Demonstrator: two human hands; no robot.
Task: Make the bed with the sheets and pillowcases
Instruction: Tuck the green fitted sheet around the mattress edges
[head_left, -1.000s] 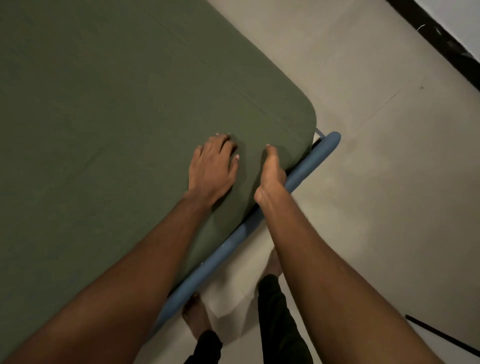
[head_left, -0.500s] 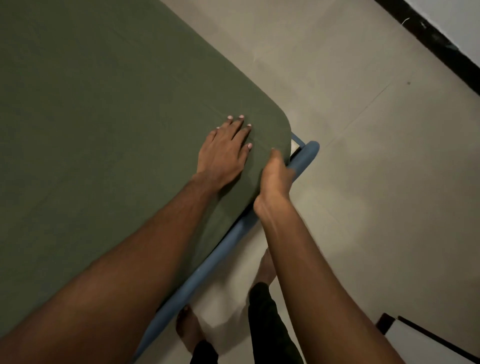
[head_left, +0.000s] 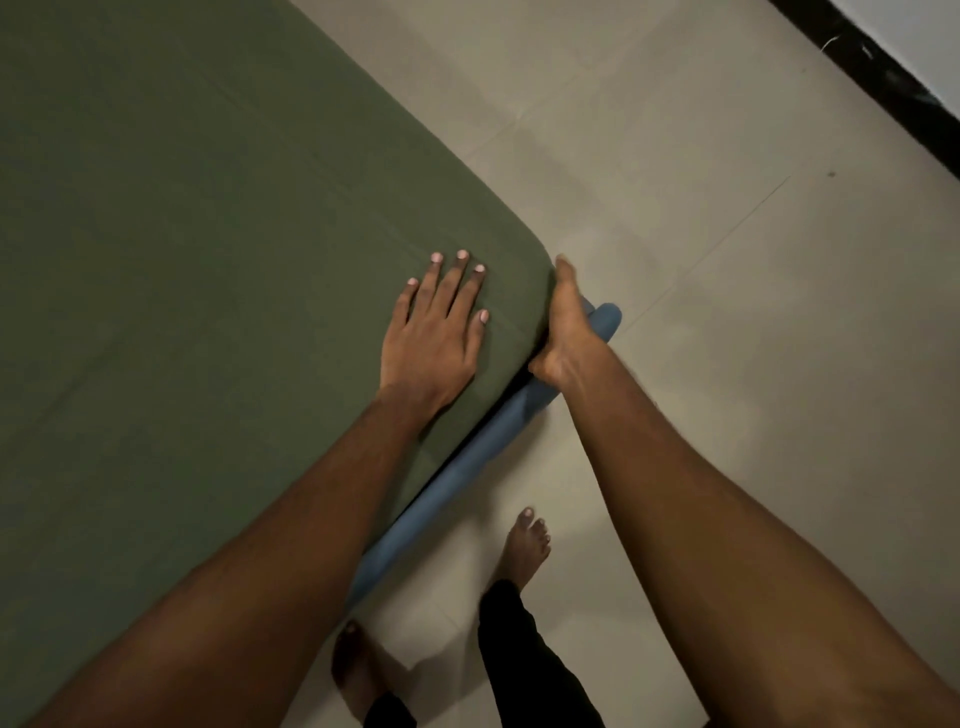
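Observation:
A dark green sheet (head_left: 208, 270) lies smooth over the mattress and fills the left of the view. My left hand (head_left: 434, 332) rests flat on it, fingers spread, close to the rounded corner. At that corner my right hand (head_left: 566, 327) presses edge-on against the side of the mattress, just above the blue bed frame (head_left: 467, 467). Its fingers are hidden behind the mattress edge, so I cannot see whether they hold the sheet.
Beige floor tiles (head_left: 727, 312) spread to the right of the bed. A black skirting strip (head_left: 883, 88) runs along the wall at the top right. My bare feet (head_left: 524, 551) stand on the floor beside the frame.
Both hands have slid along the bed edge toward the corner. The right hand has gone from the long side to the corner itself, and the left hand's fingers have spread.

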